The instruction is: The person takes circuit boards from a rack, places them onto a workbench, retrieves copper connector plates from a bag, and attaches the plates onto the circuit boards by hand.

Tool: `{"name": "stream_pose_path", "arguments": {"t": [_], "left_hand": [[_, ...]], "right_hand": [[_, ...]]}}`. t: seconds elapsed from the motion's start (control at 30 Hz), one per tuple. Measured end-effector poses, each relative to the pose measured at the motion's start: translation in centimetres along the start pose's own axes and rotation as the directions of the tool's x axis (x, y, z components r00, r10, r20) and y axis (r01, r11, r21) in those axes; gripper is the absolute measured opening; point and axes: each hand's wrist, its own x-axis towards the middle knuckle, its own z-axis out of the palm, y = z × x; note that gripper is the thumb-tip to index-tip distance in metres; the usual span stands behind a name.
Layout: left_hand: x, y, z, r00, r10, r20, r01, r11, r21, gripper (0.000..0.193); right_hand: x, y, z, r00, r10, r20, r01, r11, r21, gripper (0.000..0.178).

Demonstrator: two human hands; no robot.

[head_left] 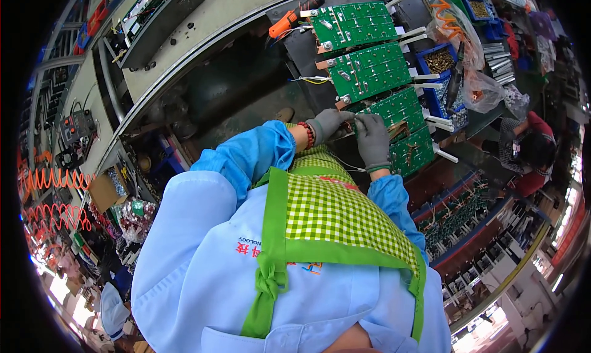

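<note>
Several green circuit boards [366,70] lie in a slanting row on the dark bench, with white strips sticking out along their right side. My left hand [329,124], in a grey glove with a red bead bracelet at the wrist, is at the near left edge of the row. Close beside it, my right hand [373,141], also gloved in grey, lies partly over the edge of a nearer board [412,151]. Both hands have their fingers pinched together, almost meeting. Whatever sits between the fingertips is too small and covered to make out. Thin wires hang near the hands.
An orange-handled tool [283,25] lies beyond the boards at the left. Blue bins [438,60] of small metal parts stand to the right, near a clear plastic bag [483,89]. A metal-edged bench [203,39] runs along the left. Another person [534,150] is at the far right.
</note>
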Motion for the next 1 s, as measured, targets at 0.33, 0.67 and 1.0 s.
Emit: {"name": "stream_pose_path", "arguments": {"t": [0.33,0.67,1.0], "left_hand": [[0.2,-0.9,0.1,0.969,0.248,0.016,-0.230,0.868,0.439,0.021],[0.7,-2.1,0.4,0.986,0.158,-0.057,-0.151,0.983,0.107,0.014],[-0.3,0.2,0.2,0.995,0.104,0.005,-0.105,0.994,0.040,0.019]], "right_hand": [[0.2,0.1,0.4,0.999,0.034,0.000,-0.034,0.997,-0.073,0.017],[0.0,-0.2,0.3,1.000,0.023,-0.018,-0.022,0.998,0.050,0.014],[0.3,-0.1,0.8,1.000,-0.019,-0.016,0.018,0.998,-0.067,0.013]]}}
